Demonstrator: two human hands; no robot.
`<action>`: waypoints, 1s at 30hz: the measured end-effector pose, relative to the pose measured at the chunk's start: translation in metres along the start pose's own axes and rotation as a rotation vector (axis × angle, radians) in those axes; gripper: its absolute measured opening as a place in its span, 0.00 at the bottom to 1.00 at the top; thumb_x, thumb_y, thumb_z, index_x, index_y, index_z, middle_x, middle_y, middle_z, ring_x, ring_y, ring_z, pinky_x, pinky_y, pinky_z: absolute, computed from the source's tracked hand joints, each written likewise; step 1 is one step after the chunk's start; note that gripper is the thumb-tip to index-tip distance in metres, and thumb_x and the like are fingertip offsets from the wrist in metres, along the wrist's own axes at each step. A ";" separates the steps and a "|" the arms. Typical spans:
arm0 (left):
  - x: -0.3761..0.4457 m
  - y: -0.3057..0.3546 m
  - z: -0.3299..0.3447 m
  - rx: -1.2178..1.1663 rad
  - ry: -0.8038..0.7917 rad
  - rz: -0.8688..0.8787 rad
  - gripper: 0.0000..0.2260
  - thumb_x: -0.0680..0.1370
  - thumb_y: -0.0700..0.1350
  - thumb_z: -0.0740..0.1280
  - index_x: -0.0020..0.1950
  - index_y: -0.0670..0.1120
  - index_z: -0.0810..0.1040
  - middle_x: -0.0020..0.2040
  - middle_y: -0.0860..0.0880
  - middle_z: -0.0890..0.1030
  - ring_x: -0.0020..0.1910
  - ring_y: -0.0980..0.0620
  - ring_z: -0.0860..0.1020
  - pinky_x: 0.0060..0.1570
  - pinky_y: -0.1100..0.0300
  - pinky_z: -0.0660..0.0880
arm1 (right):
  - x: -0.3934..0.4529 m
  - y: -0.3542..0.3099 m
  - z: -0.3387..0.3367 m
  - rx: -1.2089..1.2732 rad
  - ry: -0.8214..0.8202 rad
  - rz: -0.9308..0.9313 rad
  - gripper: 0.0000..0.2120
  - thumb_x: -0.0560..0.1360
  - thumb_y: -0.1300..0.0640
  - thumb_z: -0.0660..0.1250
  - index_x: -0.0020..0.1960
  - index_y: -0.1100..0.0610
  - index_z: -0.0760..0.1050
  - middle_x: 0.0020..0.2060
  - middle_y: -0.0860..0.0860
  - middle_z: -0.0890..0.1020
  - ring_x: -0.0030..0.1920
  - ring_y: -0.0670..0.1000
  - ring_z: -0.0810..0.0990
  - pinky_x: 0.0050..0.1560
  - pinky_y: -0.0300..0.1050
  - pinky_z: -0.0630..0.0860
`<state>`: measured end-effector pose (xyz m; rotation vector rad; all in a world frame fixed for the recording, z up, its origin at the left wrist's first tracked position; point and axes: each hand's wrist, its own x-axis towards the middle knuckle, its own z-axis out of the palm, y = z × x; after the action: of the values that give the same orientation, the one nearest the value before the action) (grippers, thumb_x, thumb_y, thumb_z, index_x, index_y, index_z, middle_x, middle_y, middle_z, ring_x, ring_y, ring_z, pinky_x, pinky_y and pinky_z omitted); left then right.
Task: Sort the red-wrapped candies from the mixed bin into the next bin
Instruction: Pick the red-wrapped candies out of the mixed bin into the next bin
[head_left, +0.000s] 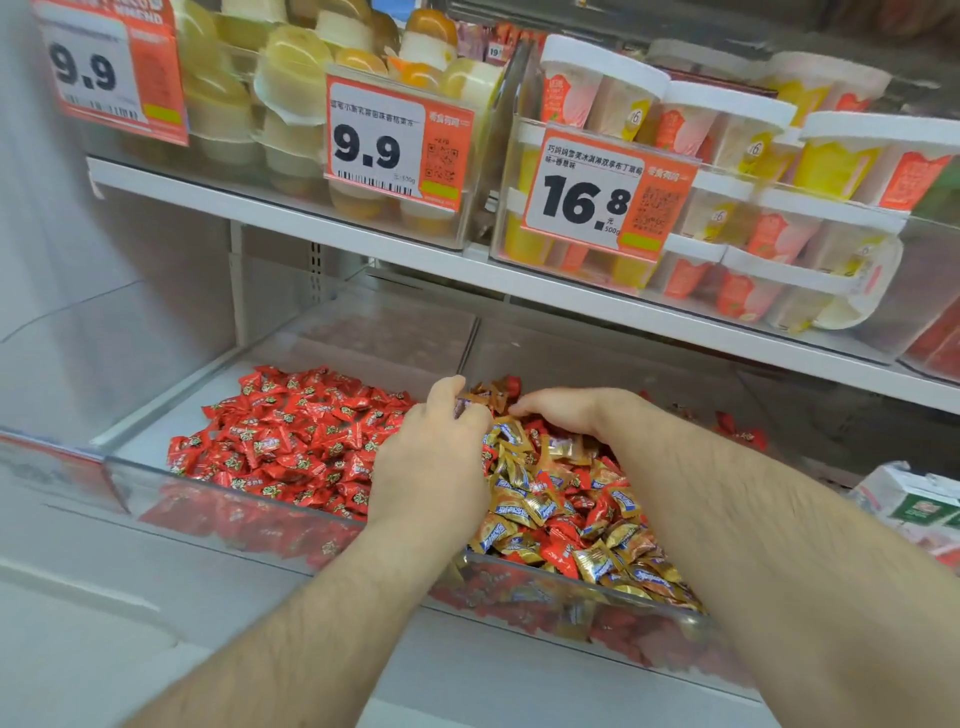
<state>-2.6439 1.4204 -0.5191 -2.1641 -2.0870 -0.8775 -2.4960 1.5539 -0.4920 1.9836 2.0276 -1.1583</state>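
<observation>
Red-wrapped candies (291, 436) fill the clear plastic bin at 9 o'clock; more lie among gold wrappers in the mixed bin (571, 587).
Left hand (436, 457) curls over a crinkly gold candy (475, 402); right hand (561, 413) digs in, fingertips buried, grip unreadable.

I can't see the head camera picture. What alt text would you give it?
Two bare hands, left hand and right hand, dig into a clear bin of mixed gold candies and red candies on a shop shelf. The next bin to the left holds only red-wrapped candies. Above, pudding cups sit behind price tags.
</observation>
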 end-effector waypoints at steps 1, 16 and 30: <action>0.000 0.000 0.000 0.000 0.003 0.003 0.21 0.74 0.39 0.64 0.65 0.53 0.72 0.76 0.52 0.56 0.66 0.49 0.68 0.45 0.59 0.64 | -0.003 0.002 -0.001 0.004 -0.021 0.012 0.25 0.82 0.41 0.53 0.61 0.55 0.80 0.53 0.52 0.85 0.55 0.52 0.83 0.60 0.48 0.72; 0.004 0.015 0.001 -0.052 0.105 0.176 0.14 0.68 0.39 0.68 0.51 0.50 0.82 0.56 0.52 0.80 0.67 0.44 0.69 0.68 0.44 0.54 | -0.118 0.049 0.005 -0.172 0.218 -0.058 0.42 0.71 0.23 0.32 0.46 0.38 0.84 0.77 0.47 0.62 0.76 0.55 0.54 0.76 0.62 0.46; 0.020 0.043 0.022 -0.132 -0.393 0.248 0.17 0.78 0.42 0.63 0.66 0.55 0.75 0.64 0.55 0.78 0.65 0.51 0.73 0.68 0.51 0.66 | -0.155 0.116 0.017 0.094 0.567 -0.317 0.43 0.75 0.29 0.34 0.39 0.49 0.85 0.52 0.35 0.78 0.64 0.38 0.68 0.75 0.48 0.43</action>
<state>-2.5968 1.4417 -0.5139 -2.7825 -1.8775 -0.6229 -2.3763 1.4026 -0.4722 2.2959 2.6805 -0.7967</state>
